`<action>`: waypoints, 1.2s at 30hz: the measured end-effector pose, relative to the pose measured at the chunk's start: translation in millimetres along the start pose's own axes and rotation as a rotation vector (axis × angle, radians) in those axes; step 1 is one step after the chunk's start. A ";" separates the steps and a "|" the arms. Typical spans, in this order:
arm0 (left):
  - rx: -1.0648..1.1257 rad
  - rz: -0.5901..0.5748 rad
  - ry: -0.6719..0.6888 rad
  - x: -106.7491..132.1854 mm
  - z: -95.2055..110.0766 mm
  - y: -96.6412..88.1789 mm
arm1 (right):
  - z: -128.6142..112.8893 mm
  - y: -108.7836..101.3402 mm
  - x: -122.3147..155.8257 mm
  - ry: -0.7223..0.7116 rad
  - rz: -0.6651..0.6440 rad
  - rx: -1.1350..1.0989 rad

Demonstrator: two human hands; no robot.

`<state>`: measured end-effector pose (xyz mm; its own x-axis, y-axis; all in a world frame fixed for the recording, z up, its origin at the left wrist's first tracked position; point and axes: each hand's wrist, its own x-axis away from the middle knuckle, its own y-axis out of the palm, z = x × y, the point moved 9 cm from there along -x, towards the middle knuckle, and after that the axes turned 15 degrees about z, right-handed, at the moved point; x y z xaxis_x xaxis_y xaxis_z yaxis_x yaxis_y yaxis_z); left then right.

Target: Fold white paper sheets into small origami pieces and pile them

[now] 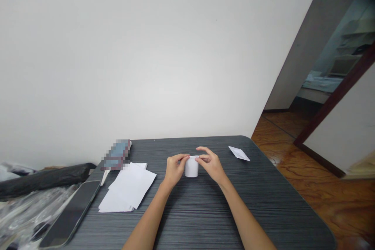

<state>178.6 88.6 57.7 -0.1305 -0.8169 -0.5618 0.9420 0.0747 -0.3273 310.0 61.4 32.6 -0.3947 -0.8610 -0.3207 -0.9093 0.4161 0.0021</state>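
A small piece of white paper (191,167), curled or folded into a short upright shape, is held between both hands just above the dark striped table (205,211). My left hand (174,169) pinches its left top edge with thumb and fingers. My right hand (210,165) pinches the right top edge, with the other fingers lifted and spread.
A stack of white paper sheets (129,189) lies left of the hands. A dark phone (72,215) rests near the table's left front edge. A folded white paper (239,153) sits at the far right. A blurred-out object (117,154) is at the back left. Wooden floor and a doorway are at right.
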 end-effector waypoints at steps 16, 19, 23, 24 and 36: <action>0.025 0.005 -0.045 -1.2 -9.6 0.0 | 21.7 3.9 -3.7 0.133 0.022 -0.132; 0.011 0.020 -0.031 -2.6 -8.7 -2.8 | 8.1 3.4 -3.1 0.036 -0.004 -0.125; -0.027 0.012 0.050 -3.3 -1.8 -4.4 | -6.4 4.3 1.3 -0.127 -0.074 0.062; -0.039 0.008 0.078 -2.9 0.5 -4.5 | -8.6 4.9 2.8 -0.160 -0.090 0.115; -0.104 0.002 0.330 5.8 16.4 -4.0 | -26.8 11.1 13.9 -0.385 -0.117 0.367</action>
<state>179.2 74.2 68.3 -0.2380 -0.5887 -0.7725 0.9081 0.1473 -0.3920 290.9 46.3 53.5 -0.1542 -0.7673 -0.6224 -0.8114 0.4578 -0.3634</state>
